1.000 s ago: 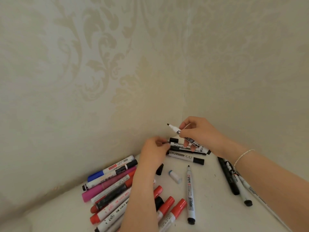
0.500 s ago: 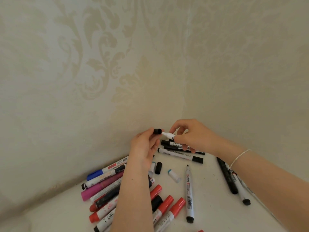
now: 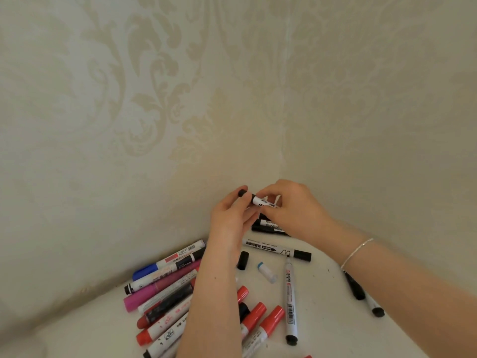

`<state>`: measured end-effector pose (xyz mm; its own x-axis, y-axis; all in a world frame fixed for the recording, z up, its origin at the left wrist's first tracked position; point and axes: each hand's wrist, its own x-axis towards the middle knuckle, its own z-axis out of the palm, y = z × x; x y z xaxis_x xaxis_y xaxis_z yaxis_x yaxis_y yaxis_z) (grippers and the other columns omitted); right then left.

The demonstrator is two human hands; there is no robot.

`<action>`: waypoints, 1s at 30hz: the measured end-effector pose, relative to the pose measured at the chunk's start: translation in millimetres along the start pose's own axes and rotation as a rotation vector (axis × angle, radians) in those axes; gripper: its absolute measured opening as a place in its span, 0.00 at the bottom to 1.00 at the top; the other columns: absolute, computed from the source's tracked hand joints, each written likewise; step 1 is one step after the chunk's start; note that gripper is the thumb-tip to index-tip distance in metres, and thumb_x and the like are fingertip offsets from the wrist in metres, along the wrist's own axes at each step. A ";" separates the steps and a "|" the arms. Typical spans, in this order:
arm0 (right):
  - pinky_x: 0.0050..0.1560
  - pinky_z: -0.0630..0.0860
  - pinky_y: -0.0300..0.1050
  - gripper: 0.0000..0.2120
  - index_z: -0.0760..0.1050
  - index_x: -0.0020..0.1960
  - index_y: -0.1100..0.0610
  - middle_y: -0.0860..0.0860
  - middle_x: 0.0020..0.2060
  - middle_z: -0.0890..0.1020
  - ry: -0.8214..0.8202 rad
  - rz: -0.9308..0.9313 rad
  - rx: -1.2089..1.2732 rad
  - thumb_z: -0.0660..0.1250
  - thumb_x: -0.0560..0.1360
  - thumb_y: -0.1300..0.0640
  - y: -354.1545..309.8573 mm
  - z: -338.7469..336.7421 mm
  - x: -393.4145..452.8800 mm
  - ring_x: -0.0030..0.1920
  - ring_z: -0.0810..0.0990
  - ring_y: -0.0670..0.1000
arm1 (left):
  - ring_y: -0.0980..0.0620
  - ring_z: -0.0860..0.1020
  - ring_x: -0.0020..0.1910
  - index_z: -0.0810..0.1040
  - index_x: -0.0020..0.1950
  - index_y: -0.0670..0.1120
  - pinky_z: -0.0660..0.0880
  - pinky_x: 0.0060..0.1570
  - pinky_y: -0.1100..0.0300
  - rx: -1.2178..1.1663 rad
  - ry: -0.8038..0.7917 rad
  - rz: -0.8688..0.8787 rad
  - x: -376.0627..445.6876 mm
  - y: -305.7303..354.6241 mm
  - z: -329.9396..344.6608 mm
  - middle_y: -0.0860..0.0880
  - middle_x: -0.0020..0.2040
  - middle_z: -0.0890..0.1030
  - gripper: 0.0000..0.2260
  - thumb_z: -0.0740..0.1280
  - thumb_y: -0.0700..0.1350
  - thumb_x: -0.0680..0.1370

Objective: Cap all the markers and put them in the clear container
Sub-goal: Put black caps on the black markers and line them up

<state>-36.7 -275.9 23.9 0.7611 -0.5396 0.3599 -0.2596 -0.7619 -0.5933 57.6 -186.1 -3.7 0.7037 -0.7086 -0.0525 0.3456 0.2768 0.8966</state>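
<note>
My right hand (image 3: 291,208) grips a white marker (image 3: 259,200) by its barrel, held up in the wall corner. My left hand (image 3: 231,215) pinches a black cap (image 3: 242,193) that sits on the marker's tip. Below them lie several markers: a capped black-and-white one (image 3: 277,249), an uncapped white one (image 3: 290,301) pointing away from me, and a pile of red, pink, blue and black ones (image 3: 165,288) at the left. A loose black cap (image 3: 243,260) and a small clear cap (image 3: 267,272) lie between my arms. No clear container is in view.
The white table (image 3: 325,329) ends in a corner of two patterned beige walls (image 3: 154,125). More black markers (image 3: 268,226) lie under my right hand, and two others (image 3: 361,293) show past my right forearm. A thin bracelet (image 3: 357,251) circles my right wrist.
My left hand rose from the table with a black cap and met the marker tip. My right hand brought the marker up and left, and the cap now sits on it.
</note>
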 end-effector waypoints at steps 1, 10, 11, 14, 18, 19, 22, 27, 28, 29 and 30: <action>0.34 0.67 0.28 0.08 0.82 0.53 0.52 0.49 0.45 0.77 0.014 0.012 0.001 0.67 0.76 0.58 0.1 0.5 -0.3 0.38 0.73 0.43 | 0.48 0.83 0.51 0.77 0.62 0.43 0.78 0.56 0.55 0.007 0.010 0.001 -0.3 -1.4 2.7 0.42 0.51 0.84 0.11 0.65 0.39 0.80; 0.23 0.68 0.34 0.06 0.82 0.50 0.55 0.52 0.35 0.78 -0.032 0.155 0.202 0.70 0.74 0.58 8.1 -4.0 -4.1 0.27 0.74 0.47 | 0.53 0.84 0.48 0.76 0.64 0.45 0.78 0.49 0.62 0.093 0.006 -0.055 -1.4 -7.9 9.4 0.47 0.49 0.85 0.14 0.67 0.41 0.78; 0.21 0.67 0.36 0.06 0.82 0.50 0.55 0.52 0.34 0.78 -0.052 0.161 0.250 0.70 0.75 0.57 8.0 -4.5 -5.2 0.25 0.73 0.47 | 0.52 0.84 0.48 0.76 0.63 0.45 0.78 0.51 0.61 0.079 -0.011 -0.070 -1.3 -7.1 6.7 0.47 0.49 0.85 0.13 0.67 0.40 0.79; 0.20 0.67 0.38 0.07 0.80 0.53 0.54 0.52 0.32 0.78 -0.120 0.171 0.303 0.69 0.75 0.56 6.1 -1.5 -9.0 0.21 0.71 0.43 | 0.52 0.84 0.48 0.76 0.62 0.45 0.77 0.54 0.58 0.060 -0.023 -0.090 -1.5 -2.1 -7.3 0.45 0.51 0.85 0.12 0.66 0.40 0.79; 0.21 0.67 0.38 0.11 0.76 0.56 0.55 0.52 0.33 0.76 -0.237 0.245 0.284 0.68 0.74 0.62 4.4 1.3 -14.9 0.17 0.70 0.41 | 0.50 0.83 0.42 0.75 0.56 0.43 0.78 0.49 0.57 0.234 0.210 -0.032 2.4 8.7 -28.8 0.43 0.45 0.82 0.08 0.63 0.34 0.79; 0.22 0.67 0.37 0.11 0.76 0.55 0.55 0.51 0.32 0.76 -0.262 0.267 0.261 0.68 0.74 0.62 4.5 1.0 -16.0 0.16 0.69 0.41 | 0.50 0.81 0.40 0.74 0.56 0.41 0.78 0.46 0.57 0.392 0.248 -0.032 3.5 11.3 -32.3 0.43 0.43 0.81 0.08 0.62 0.33 0.78; 0.21 0.66 0.36 0.09 0.76 0.53 0.57 0.51 0.32 0.75 -0.288 0.311 0.231 0.67 0.73 0.62 5.9 2.1 -15.8 0.15 0.69 0.41 | 0.51 0.76 0.37 0.72 0.51 0.42 0.72 0.40 0.56 1.013 0.142 -0.119 3.2 10.9 -33.3 0.45 0.39 0.76 0.06 0.57 0.35 0.78; 0.21 0.65 0.35 0.09 0.76 0.51 0.58 0.53 0.31 0.76 -0.233 0.332 0.224 0.65 0.72 0.64 7.8 3.1 -12.2 0.15 0.68 0.41 | 0.50 0.74 0.34 0.74 0.47 0.42 0.70 0.33 0.60 1.467 -0.112 -0.263 2.2 -2.6 -20.5 0.48 0.35 0.72 0.05 0.66 0.43 0.74; 0.20 0.65 0.35 0.08 0.76 0.51 0.58 0.53 0.31 0.76 -0.230 0.333 0.228 0.66 0.72 0.63 8.3 2.4 -11.7 0.15 0.68 0.41 | 0.49 0.76 0.36 0.71 0.42 0.43 0.73 0.36 0.60 1.536 -0.131 -0.269 3.7 -6.1 -19.5 0.48 0.35 0.73 0.07 0.69 0.43 0.72; 0.20 0.64 0.35 0.08 0.76 0.51 0.58 0.54 0.31 0.76 -0.229 0.332 0.234 0.66 0.72 0.63 8.6 1.8 -11.3 0.15 0.68 0.41 | 0.48 0.78 0.38 0.70 0.38 0.43 0.75 0.39 0.58 1.595 -0.139 -0.274 4.6 -8.7 -18.9 0.48 0.34 0.74 0.10 0.71 0.42 0.71; 0.20 0.64 0.34 0.08 0.76 0.51 0.58 0.54 0.31 0.76 -0.228 0.332 0.242 0.66 0.72 0.64 8.7 1.1 -11.0 0.15 0.68 0.41 | 0.47 0.80 0.41 0.69 0.36 0.44 0.77 0.42 0.56 1.632 -0.138 -0.274 6.0 -10.7 -18.3 0.47 0.34 0.75 0.11 0.72 0.42 0.69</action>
<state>-46.7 -276.2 14.0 0.7784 -0.6271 -0.0289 -0.3859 -0.4416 -0.8100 69.5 -181.5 -21.7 0.6482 -0.6912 -0.3194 -0.5924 -0.7213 0.3589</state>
